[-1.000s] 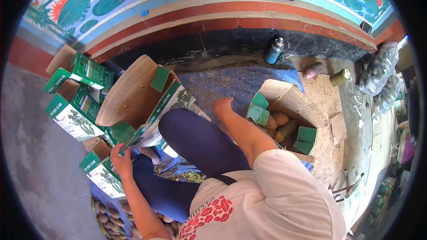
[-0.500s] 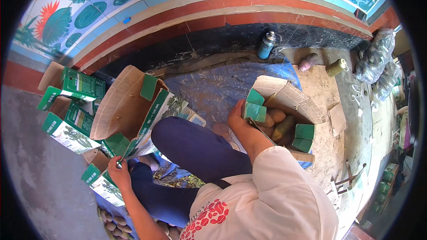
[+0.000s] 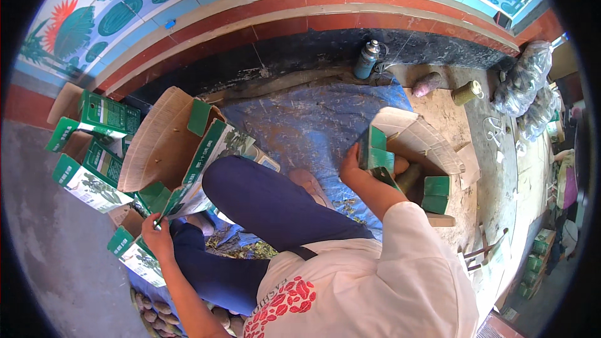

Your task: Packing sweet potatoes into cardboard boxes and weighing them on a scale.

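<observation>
On my right stands an open carton (image 3: 384, 139) with green inner flaps. Several oblong brown tubers (image 3: 410, 177) lie inside, partly hidden by its near wall. My right hand (image 3: 352, 166) grips the carton's left wall, though some fingers are hidden. To my left, a larger open carton (image 3: 150, 150) lies tilted, its printed green side toward my knee. By its lower corner my left hand (image 3: 156, 238) is closed, the fingers pinched around something small that I cannot make out, right at the green edge.
Smaller green-and-white boxes (image 3: 94, 184) stand at the far left. A blue tarp (image 3: 313, 119) covers the floor. Along the wall are a blue bottle (image 3: 366, 61), a purplish tuber (image 3: 427, 84) and a can (image 3: 467, 92). Brown tubers (image 3: 153, 316) lie near my left side.
The right-hand carton has shifted to the right along with my right hand, and more of the tarp shows. My left hand stays at the larger carton's corner.
</observation>
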### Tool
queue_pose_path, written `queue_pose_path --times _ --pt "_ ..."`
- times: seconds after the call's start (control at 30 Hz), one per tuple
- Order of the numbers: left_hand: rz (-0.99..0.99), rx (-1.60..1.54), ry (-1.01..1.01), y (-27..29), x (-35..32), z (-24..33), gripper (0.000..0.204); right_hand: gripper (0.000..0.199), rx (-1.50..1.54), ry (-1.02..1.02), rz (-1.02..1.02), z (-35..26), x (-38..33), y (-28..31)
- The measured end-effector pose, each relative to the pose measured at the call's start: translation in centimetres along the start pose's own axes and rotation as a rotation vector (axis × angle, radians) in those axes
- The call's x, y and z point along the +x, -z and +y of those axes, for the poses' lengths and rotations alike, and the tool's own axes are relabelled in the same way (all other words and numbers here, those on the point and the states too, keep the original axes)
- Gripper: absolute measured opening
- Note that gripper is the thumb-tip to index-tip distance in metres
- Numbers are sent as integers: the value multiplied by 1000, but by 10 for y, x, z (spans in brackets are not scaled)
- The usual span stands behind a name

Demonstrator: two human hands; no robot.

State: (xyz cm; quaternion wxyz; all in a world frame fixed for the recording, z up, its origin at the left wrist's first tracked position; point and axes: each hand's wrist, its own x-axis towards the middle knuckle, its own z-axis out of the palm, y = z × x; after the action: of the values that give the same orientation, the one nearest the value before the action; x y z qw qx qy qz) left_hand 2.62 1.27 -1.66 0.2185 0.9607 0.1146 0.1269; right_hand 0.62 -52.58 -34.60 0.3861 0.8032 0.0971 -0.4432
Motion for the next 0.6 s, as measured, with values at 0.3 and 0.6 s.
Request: queue_pose_path --times 0.3,0.6 --pt "-29 -10 -2 -6 6 -5 20 48 54 -167 -124 2 -72 -175" --pt "20 41 10 2 0 -1 21 44 739 -118 -416 55 -168 -158"
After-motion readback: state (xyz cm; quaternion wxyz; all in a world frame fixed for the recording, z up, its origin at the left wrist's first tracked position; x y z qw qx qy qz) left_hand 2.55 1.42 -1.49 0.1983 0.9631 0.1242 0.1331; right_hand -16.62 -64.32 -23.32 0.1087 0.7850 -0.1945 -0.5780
